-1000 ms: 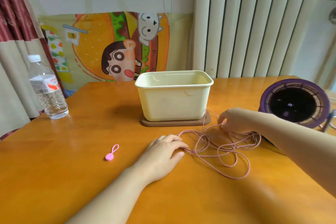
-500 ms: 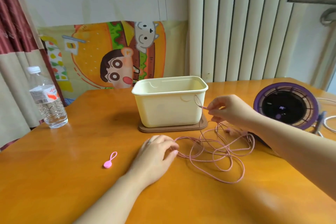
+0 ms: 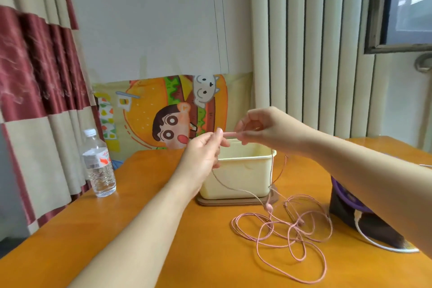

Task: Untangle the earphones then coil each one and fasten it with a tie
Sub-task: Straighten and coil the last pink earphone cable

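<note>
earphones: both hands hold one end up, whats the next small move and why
Probably slide the left hand down the cord, the right hand pinching the pink end, to free one strand. Both hands pinch that end now, while most of the cord lies looped over itself on the table, so coiling looks premature.

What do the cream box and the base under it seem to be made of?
The cream box looks like smooth plastic: slight gloss, moulded rim, rounded corners. The base under it looks like dark brown wood or fibreboard, matte; I cannot tell which.
</note>
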Tool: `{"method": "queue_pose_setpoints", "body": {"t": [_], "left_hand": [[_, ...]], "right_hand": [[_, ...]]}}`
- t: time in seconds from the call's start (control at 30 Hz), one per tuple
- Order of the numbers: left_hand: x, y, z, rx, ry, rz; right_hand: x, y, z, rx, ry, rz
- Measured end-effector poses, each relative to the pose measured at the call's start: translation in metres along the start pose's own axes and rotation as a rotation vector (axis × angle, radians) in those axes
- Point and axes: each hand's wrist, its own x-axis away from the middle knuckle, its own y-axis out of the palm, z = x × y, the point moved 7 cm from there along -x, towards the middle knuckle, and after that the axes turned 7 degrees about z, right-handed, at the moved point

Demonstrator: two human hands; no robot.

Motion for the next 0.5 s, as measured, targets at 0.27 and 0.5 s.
{"method": "queue_pose_setpoints", "body": {"t": [0.27, 0.5], "left_hand": [[-0.018, -0.061, 0.050, 0.033, 0.036, 0.197], [-0.002, -0.066, 0.076, -0.085, 0.103, 0.184]], "right_hand": [[0.008, 0.004, 0.009, 0.118, 0.189, -0.146], [0.012, 0.000, 0.003, 0.059, 0.248, -0.100]]}}
